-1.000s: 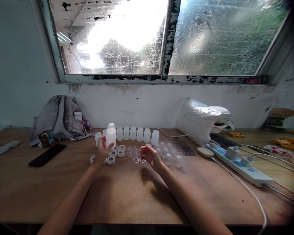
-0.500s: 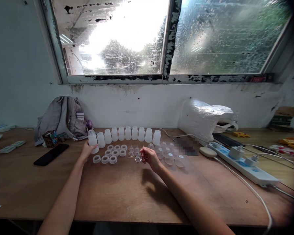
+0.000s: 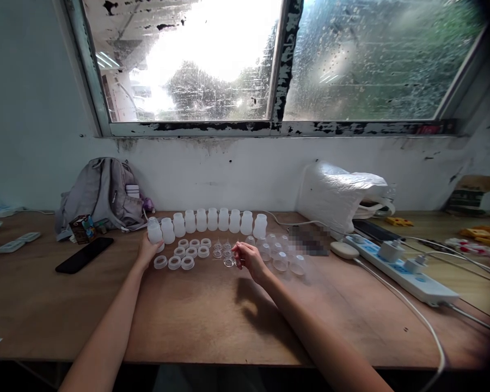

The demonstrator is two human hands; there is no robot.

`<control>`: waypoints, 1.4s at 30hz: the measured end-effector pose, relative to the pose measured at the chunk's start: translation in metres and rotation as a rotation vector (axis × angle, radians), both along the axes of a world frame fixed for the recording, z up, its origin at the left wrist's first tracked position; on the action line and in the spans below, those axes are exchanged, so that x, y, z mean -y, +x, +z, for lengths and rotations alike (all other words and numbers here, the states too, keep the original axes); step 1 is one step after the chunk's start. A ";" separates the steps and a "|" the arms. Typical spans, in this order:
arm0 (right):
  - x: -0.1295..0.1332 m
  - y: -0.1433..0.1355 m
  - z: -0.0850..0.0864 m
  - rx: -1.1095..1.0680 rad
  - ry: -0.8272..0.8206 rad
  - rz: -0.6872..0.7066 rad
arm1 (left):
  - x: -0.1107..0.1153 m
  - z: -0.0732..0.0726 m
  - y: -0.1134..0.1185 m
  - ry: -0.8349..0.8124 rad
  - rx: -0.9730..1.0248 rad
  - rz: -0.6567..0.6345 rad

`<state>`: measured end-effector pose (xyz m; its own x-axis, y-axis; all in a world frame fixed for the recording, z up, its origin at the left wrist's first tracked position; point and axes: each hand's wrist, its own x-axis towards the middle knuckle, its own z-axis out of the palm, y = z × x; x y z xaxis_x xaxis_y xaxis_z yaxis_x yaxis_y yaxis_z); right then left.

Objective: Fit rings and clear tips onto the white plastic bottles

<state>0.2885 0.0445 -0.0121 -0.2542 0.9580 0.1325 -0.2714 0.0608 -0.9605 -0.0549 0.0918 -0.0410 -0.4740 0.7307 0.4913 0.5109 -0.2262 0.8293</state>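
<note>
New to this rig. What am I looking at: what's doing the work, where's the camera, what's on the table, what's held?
No robot: these are a person's bare hands, seen by a head-worn camera looking forward and down. On the wooden table are a row of frosted bottles, white rings, small clear parts and clear domed covers. The left hand grips the leftmost bottle. The right hand has its fingertips at the small clear parts; whether it holds one isn't clear. A backpack and power strip sit farther out.
</note>
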 end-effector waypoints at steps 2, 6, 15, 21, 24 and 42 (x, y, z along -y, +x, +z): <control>0.000 0.000 0.000 0.007 0.010 0.000 | 0.003 0.005 0.005 0.053 -0.094 0.089; 0.000 0.001 0.001 0.054 0.059 -0.074 | 0.022 0.028 0.020 0.244 -0.238 0.192; -0.006 0.008 -0.005 0.899 0.353 -0.464 | 0.048 0.049 0.074 -0.163 -0.758 -0.583; -0.006 0.012 -0.013 1.239 0.266 -0.368 | 0.054 0.038 0.101 -0.170 -0.942 -0.654; -0.004 0.011 -0.011 1.171 0.301 -0.422 | 0.062 0.038 0.113 -0.089 -0.917 -0.707; 0.008 0.002 -0.005 0.773 0.438 0.198 | 0.079 0.033 0.144 0.042 -0.704 -0.800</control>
